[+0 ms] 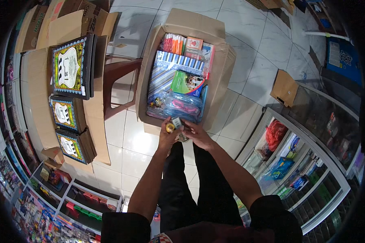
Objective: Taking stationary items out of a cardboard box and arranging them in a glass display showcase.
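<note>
My left hand (169,133) is closed around a few small items, among them a small yellow round item (170,127) and a small box bearing a barcode (176,122). Against the same bundle, my right hand (197,134) rests with its fingers bent; whether it grips any of them cannot be told. Both hands are at the near edge of an open cardboard box (220,68). Inside it lie orange and red pens or markers (177,45), a blue-striped pack (181,62), a green and blue book or pack (187,83) and a clear plastic pack with a pink item (184,104).
On the left, stacked books (70,66) with ornate covers lie on cardboard beside a brown plastic stool (121,82). A glass display case (304,176) stands at the right. Shelves of small goods (45,212) line the lower left. The floor is tiled.
</note>
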{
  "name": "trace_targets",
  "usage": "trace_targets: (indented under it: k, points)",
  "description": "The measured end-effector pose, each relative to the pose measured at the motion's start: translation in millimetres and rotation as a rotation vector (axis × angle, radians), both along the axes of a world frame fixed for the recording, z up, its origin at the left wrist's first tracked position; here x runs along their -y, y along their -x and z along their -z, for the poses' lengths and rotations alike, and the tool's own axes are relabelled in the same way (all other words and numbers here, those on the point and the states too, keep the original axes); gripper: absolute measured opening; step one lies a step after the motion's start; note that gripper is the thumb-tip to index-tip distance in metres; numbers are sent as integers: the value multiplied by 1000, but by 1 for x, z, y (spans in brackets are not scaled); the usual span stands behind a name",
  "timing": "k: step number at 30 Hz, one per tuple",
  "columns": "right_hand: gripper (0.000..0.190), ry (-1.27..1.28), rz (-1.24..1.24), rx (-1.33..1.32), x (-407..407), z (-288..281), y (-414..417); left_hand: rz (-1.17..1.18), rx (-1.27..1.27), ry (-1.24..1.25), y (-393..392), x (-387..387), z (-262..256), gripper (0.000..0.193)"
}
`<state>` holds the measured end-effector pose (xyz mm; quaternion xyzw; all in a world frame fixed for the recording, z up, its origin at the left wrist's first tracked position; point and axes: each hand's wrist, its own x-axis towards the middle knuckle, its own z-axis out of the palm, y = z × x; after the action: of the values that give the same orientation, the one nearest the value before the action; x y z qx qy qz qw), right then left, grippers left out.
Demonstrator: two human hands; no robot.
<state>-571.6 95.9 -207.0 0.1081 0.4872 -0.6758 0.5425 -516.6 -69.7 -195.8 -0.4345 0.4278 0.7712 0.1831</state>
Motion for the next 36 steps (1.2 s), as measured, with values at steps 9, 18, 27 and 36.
trace_targets:
  k: [9, 18, 27, 36]
  points:
    - [37, -255, -229, -424, -14, 45, 38, -196, 164, -278, -37, -12, -19, 67]
    - [62, -880, -502, -949, 21, 93, 161, -100, 359, -274, -106, -41, -19, 70]
    - [82, -932, -707, -1031, 22, 119, 179, -159, 426, -320, -138, -51, -25, 69]
    - [74, -982, -849, -898, 36, 125, 186, -188, 430, -334, -150, -56, -17, 71]
